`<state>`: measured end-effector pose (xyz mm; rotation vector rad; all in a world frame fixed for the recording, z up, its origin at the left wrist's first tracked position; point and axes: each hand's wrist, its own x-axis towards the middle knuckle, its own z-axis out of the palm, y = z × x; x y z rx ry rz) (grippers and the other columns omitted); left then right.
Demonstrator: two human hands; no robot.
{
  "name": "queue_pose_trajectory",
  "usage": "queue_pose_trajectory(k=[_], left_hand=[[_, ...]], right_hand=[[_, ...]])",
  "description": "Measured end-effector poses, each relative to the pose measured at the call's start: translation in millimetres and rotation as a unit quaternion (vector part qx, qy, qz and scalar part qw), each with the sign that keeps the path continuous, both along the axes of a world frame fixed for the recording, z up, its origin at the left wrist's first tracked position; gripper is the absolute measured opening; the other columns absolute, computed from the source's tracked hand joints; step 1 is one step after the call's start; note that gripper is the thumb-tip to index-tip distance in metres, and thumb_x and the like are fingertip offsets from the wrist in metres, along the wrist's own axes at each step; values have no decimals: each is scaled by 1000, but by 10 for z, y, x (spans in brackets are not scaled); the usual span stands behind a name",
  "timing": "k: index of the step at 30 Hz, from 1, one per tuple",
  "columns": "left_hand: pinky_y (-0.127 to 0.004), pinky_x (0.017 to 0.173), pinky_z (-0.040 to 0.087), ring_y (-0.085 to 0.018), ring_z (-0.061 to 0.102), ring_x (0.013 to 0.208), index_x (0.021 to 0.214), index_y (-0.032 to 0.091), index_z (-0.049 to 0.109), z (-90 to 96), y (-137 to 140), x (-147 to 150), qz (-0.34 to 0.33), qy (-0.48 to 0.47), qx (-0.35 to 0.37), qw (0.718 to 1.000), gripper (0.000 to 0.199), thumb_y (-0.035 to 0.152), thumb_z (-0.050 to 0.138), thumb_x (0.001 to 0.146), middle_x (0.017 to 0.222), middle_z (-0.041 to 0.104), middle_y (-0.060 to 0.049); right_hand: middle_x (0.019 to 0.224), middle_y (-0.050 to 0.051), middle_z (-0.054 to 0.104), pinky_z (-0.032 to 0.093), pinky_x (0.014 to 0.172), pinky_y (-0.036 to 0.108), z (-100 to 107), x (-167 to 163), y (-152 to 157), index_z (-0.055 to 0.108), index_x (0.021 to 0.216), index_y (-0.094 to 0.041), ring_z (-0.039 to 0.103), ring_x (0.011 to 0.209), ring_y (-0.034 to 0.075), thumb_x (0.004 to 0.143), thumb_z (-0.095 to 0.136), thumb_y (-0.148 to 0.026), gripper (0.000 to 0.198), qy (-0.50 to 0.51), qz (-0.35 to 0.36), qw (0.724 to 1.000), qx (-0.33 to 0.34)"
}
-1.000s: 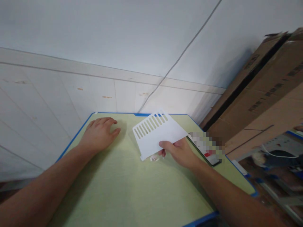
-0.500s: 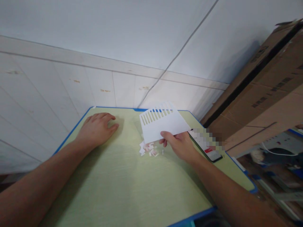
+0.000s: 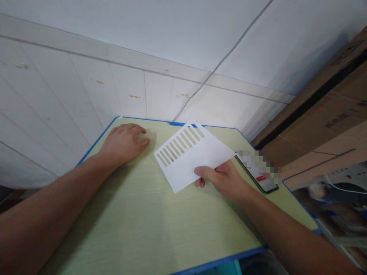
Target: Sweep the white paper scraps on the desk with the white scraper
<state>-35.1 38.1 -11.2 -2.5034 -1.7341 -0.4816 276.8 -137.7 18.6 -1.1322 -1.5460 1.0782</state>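
In the head view, my right hand (image 3: 222, 177) pinches a white sheet of card or paper (image 3: 195, 162) by its near edge, thumb on top and fingers beneath. A row of several long rounded slots runs along the sheet's far side, and the table shows through them. The sheet is held tilted above the table. My left hand (image 3: 126, 141) rests on the table's left part with nothing in it, its fingers curved and the thumb apart from them. The small paper scraps seen earlier are hidden, with the sheet over that spot.
The pale green table (image 3: 137, 225) has a blue edge. A phone (image 3: 256, 172) with a lit, partly blurred screen lies to the right. Cardboard boxes (image 3: 323, 110) lean at the right, and a grey cable (image 3: 220, 63) runs down the white wall behind.
My right hand has turned and lowered the slotted sheet, its slotted end swinging left and its near corner coming closer. It now covers the scraps. The camera view has shifted slightly.
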Motion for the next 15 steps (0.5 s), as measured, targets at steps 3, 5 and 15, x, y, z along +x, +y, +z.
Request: queue_pose_trajectory(k=[3, 5, 15], left_hand=[[-55, 140, 48, -41, 68, 162, 151, 20, 84, -1, -2, -3, -4, -3, 4, 1000, 68, 59, 48, 108, 167, 80, -17], [-56, 140, 48, -41, 67, 162, 152, 22, 84, -1, -2, -7, -5, -5, 7, 1000, 67, 59, 49, 109, 166, 80, -16], [-55, 141, 45, -42, 66, 163, 154, 20, 83, 17, -20, 4, 3, -9, -6, 1000, 66, 58, 52, 109, 170, 77, -17]], right_hand=[[66, 5, 79, 64, 54, 32, 24, -3, -10, 77, 78, -23, 72, 57, 21, 91, 87, -38, 22, 6, -10, 1000, -2], [65, 5, 79, 63, 53, 32, 30, -3, -14, 77, 77, -24, 71, 56, 21, 90, 87, -38, 21, 7, -31, 999, 3], [65, 5, 79, 66, 56, 33, 25, -56, -87, 78, 77, -24, 73, 57, 21, 93, 89, -38, 24, -4, 19, 1000, -18]])
